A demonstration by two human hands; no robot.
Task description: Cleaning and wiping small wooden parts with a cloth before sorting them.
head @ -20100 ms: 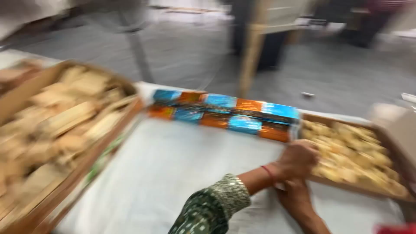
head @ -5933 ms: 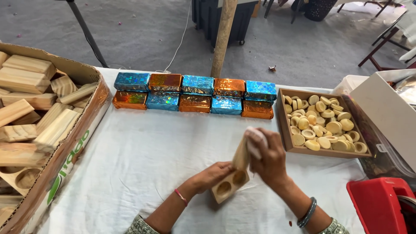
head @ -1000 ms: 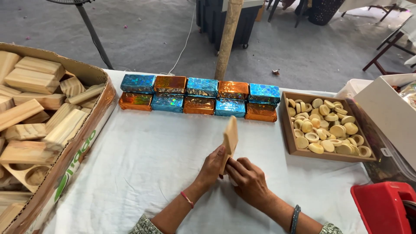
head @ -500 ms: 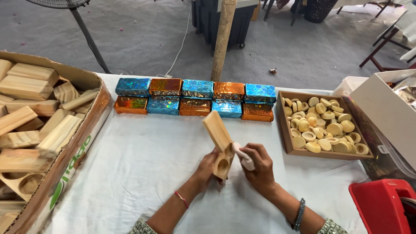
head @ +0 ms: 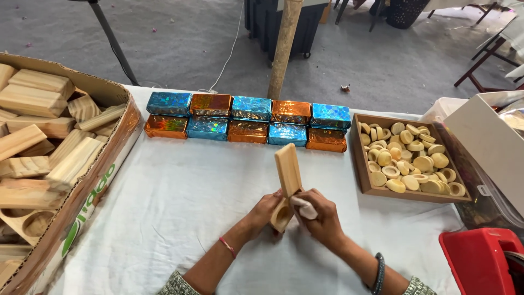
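Head view, looking down at a table covered with a white cloth (head: 180,202). The left hand (head: 266,210) is closed around the lower end of a wooden block (head: 286,183), gripping it from the left side. The right hand (head: 322,216) is curled around a small white rag (head: 304,207) and presses it against the block's lower part, where a round hollow shows; whether the rag reaches into the hollow cannot quite be told from this angle.

The wooden block stands near the middle of the table, toward the near edge. Its long axis is close to upright, leaning slightly left at the top, with the upper end pointing away from the person and the lower end resting at or near the cloth between the two hands.

Containers: a large cardboard box (head: 103,180) lies along the left edge of the table, filled with a loose heap of similar wooden blocks, some with round hollows. A shallow brown tray (head: 363,175) sits near the right edge and holds many small round pale wooden cups. A red bin (head: 480,262) occupies the near right corner, and a white box (head: 491,145) stands beyond the tray at the right edge.

Along the far edge, a double row of foil-wrapped boxes (head: 248,123) alternates blue and orange.
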